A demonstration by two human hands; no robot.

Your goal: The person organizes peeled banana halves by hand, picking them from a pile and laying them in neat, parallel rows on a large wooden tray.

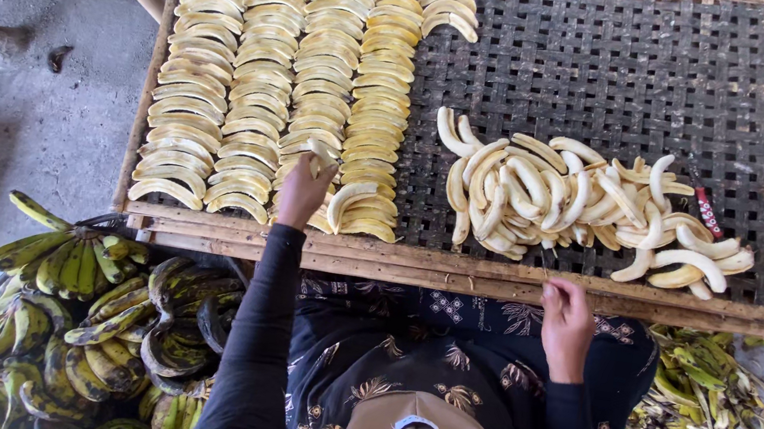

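Banana [319, 152], peeled, pinched in the left hand [302, 195]; fingers closed round its lower end, tip sticking up above the grip. Hand hovers over the near end of the third row on the rack [622, 69], a woven dark mesh in a wooden frame. Rows [262, 78] of peeled bananas lie side by side, filling the rack left of and beyond this grip; four full rows, a fifth short one at the far edge. One loose curved banana [347, 200] lies just right of the left hand, touching the row end.

Right hand [566, 322] rests on the near wooden rail [453, 272], fingers curled loosely; whether it holds anything, cannot tell. Just beyond that grip, a pile [582, 208] of peeled bananas heaped unsorted on the mesh. A small red packet [707, 212] sits at the pile's far right side.

Below the left arm, on the floor: unpeeled green-yellow bunches [78, 321], some black-spotted. Right of the right arm: heap of peels [709, 400]. Dark long sleeves, patterned dark skirt, tan cap brim at bottom centre.
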